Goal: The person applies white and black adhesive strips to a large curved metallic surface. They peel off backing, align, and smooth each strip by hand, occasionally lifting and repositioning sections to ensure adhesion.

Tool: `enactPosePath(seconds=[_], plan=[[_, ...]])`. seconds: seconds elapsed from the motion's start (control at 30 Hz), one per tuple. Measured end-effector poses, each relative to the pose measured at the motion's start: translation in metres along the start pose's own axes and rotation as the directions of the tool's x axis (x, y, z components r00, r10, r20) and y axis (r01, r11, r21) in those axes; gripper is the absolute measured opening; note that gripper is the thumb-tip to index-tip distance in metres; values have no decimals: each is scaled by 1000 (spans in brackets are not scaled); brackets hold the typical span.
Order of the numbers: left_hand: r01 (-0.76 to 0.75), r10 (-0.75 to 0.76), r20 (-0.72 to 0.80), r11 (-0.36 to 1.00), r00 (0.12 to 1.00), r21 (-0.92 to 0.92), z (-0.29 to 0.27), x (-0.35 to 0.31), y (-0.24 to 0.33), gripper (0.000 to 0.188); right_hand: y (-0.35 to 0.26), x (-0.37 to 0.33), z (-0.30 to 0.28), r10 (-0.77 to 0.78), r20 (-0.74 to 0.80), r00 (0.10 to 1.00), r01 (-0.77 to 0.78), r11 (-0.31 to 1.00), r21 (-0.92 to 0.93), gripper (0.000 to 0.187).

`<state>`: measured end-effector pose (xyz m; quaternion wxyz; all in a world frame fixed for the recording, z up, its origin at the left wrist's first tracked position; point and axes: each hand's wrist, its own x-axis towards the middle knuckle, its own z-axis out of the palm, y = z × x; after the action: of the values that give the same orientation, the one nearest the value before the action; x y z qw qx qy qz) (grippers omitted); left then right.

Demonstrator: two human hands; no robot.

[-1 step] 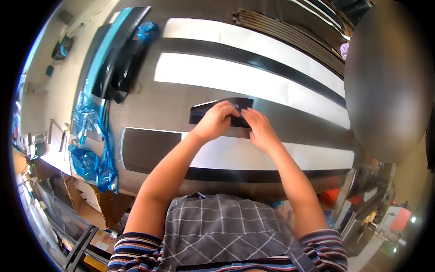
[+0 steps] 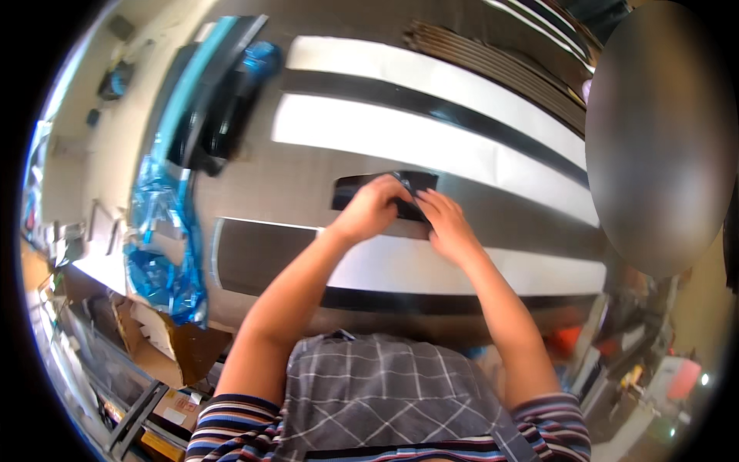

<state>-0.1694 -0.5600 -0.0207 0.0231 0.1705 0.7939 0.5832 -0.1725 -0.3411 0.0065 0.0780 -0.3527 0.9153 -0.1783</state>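
A small glossy black sheet [image 2: 351,191] lies on the dark tabletop, with a raised fold between my hands. Bent fingers of my left hand [image 2: 376,205] pinch the sheet near its middle, the fingertips partly hidden. My right hand [image 2: 450,223] is close beside it, its fingers together against the fold and the sheet's right part. Below my hands lies a long strip [image 2: 369,266] with a white face and a black edge, crossed by both forearms. A dark panel [image 2: 265,258] adjoins it at the left.
Long white strips [image 2: 362,123] with black bands lie beyond my hands. Brown slats [image 2: 469,58] are stacked at the back. Crumpled blue plastic film [image 2: 165,269] and dark lengths [image 2: 192,100] line the left side. A cardboard box [image 2: 185,354] stands lower left.
The view has shifted slightly, so everything on the table sits a little further right. My hands stay at the black sheet, and its fold stands slightly more raised between them.
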Motion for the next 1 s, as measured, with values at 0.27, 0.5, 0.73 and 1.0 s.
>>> enactPosePath(seconds=[0.27,0.5,0.73,1.0], plan=[[440,-365,-476,897,800,52,-168,-83,-11,16,22,-6,32,43,-276,960,-62,996,-60,27],[640,-158,-717,604,679,474,-295,-264,-29,23,-27,3,-21,184,-343,921,-111,969,221,16],[743,-576,-486,390,658,544,-312,-335,-10,35,-90,-8,-45,286,-217,933,-169,883,437,15],[416,54,-483,432,874,800,-261,-282,61,37,-134,1,-5,100,318,943,-308,626,717,21]])
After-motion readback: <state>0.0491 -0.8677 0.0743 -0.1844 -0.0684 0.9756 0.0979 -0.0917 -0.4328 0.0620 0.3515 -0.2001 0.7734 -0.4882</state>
